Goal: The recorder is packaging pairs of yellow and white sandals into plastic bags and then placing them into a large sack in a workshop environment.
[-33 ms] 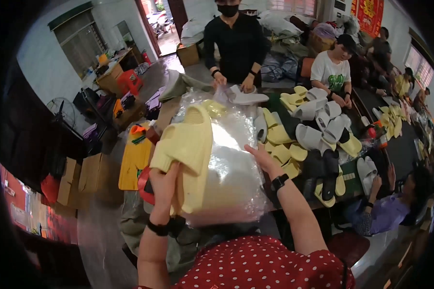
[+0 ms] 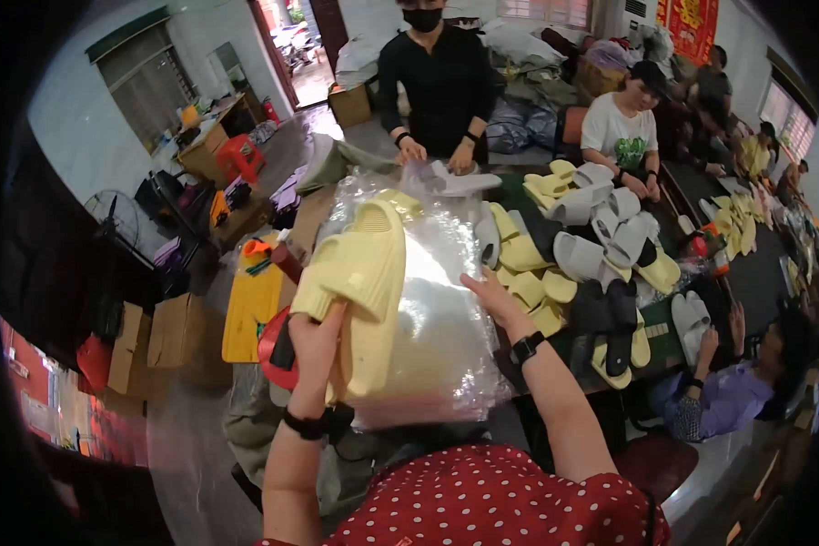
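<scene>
Slides (image 2: 601, 237) crowd the worktop (image 2: 773, 273). Left hand (image 2: 314, 341) grips 1 yellow slide (image 2: 359, 282); right hand (image 2: 491, 296) lies open on clear bags (image 2: 446, 337).

Pale yellow slide sandal (image 2: 359, 291) held upright, against clear plastic bag (image 2: 446, 337)

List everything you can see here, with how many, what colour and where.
Slipper: one, pale yellow, in the left hand.
Plastic bag: one, clear, under the right hand.
Slippers on the table: many, yellow, grey, black and white, at right.
Tape dispenser: one, red, behind the left hand.
Cardboard boxes: a few, brown, floor at left.
Stool: one, red, upper left.
Other people: several, around the table.
Left hand: grip on the slipper.
Right hand: flat on the bag.
</scene>
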`<action>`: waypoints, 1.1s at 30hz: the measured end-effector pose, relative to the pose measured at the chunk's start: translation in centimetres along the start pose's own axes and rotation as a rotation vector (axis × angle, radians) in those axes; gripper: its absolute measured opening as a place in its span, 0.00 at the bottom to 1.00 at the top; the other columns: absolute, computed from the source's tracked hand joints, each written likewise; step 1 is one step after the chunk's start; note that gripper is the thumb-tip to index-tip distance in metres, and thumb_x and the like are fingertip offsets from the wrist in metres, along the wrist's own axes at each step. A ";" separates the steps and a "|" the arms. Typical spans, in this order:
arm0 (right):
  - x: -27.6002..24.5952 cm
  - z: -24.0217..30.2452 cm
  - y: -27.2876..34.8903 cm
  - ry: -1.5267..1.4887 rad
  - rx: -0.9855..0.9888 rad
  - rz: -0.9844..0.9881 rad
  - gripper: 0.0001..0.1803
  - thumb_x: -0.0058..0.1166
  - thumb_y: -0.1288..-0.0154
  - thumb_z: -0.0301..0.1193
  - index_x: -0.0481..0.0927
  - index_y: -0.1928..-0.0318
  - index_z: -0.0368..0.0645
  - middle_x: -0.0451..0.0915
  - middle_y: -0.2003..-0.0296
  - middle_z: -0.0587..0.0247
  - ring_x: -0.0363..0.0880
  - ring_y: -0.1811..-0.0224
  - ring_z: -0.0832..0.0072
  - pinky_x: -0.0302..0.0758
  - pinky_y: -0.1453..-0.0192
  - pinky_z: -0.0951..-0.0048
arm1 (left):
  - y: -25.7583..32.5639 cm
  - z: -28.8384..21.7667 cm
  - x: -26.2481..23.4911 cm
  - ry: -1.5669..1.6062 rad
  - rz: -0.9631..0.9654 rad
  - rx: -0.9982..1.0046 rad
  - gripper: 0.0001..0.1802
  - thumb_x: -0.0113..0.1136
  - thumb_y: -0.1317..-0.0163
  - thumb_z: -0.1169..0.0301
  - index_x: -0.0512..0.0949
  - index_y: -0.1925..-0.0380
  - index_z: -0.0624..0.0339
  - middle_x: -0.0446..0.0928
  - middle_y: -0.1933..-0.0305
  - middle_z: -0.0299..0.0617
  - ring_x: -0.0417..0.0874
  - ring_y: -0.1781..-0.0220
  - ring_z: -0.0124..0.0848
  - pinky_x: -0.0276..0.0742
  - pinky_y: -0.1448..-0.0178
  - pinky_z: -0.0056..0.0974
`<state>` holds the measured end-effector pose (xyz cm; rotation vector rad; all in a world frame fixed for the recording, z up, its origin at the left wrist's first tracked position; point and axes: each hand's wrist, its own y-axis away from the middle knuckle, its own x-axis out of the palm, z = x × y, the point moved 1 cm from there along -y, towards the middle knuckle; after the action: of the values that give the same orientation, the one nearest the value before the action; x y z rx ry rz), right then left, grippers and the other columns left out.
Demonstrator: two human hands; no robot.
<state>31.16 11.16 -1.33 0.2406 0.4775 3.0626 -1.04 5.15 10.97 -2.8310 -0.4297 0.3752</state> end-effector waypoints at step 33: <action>7.6 -2.7 13.7 1.134 -0.869 0.081 0.15 0.58 0.43 0.29 0.79 0.54 0.43 0.71 0.39 0.54 0.63 0.31 0.54 0.65 0.32 0.54 | 5.0 10.2 -2.6 -0.709 0.312 -0.076 0.29 0.52 0.31 0.58 0.69 0.35 0.61 0.65 0.32 0.67 0.63 0.30 0.59 0.59 0.28 0.52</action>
<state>23.14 -2.22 1.45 -1.4981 -0.8930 2.7876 -5.10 1.77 0.59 -2.7535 -0.1154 1.4637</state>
